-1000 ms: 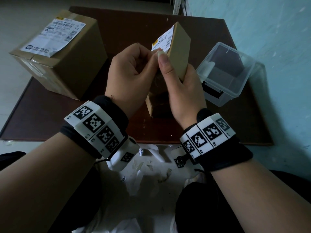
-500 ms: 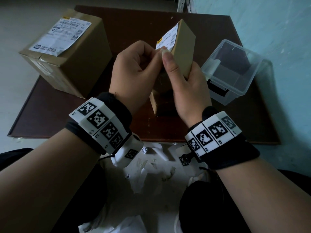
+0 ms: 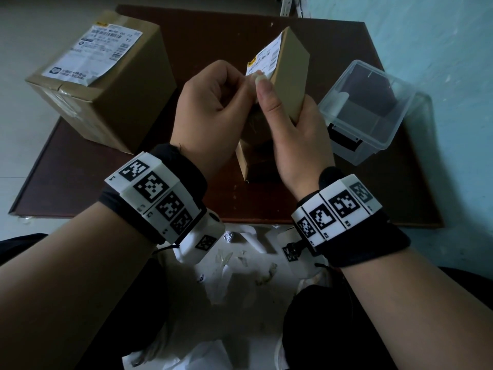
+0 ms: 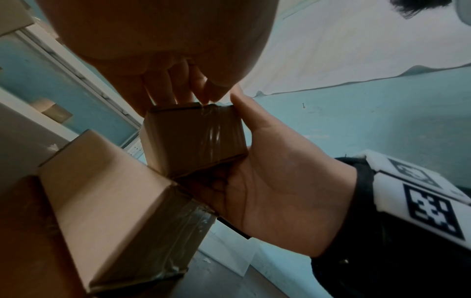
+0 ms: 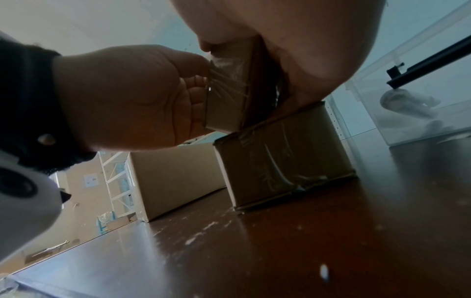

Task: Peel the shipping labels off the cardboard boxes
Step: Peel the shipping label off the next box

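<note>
Right hand (image 3: 293, 124) gripped small box (image 3: 289, 73); left hand (image 3: 213, 108) pinched label (image 3: 262, 60) corner, unchanged from before; not yet peeled.

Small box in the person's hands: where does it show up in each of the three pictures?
Head: upper centre, the small box tilted, label facing left.
Left wrist: centre, taped end toward the camera.
Right wrist: upper centre, above another box.
Shared landmark: the right hand gripping it, at the right in the left wrist view, along the top in the right wrist view.
</note>
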`<control>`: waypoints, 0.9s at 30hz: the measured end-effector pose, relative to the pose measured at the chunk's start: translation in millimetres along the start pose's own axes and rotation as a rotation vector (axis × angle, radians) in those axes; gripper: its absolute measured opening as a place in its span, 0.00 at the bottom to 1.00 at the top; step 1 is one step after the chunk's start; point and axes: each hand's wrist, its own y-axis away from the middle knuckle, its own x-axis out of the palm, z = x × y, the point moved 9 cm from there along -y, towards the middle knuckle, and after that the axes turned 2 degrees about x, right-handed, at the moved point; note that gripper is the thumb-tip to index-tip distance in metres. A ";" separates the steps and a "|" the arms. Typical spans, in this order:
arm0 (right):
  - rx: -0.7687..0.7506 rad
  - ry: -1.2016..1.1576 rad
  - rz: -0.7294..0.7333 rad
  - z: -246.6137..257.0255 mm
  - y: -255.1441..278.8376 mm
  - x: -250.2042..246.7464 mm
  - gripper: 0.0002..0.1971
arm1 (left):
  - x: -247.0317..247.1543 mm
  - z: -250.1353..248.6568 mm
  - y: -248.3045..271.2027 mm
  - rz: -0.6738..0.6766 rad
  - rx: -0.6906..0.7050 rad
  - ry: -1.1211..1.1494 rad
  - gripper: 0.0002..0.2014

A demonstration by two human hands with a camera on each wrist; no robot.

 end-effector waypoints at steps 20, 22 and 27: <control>-0.011 0.019 0.023 0.7 -0.1 2.0 0.25 | -0.6 5.6 -0.9 -0.018 -0.078 0.054 0.15; -0.013 0.025 0.022 0.9 -0.1 2.0 0.25 | -0.5 6.1 -0.9 -0.016 -0.081 0.056 0.14; -0.010 0.001 0.020 0.2 -0.8 2.6 0.25 | 0.3 3.9 -0.2 -0.006 -0.069 0.084 0.15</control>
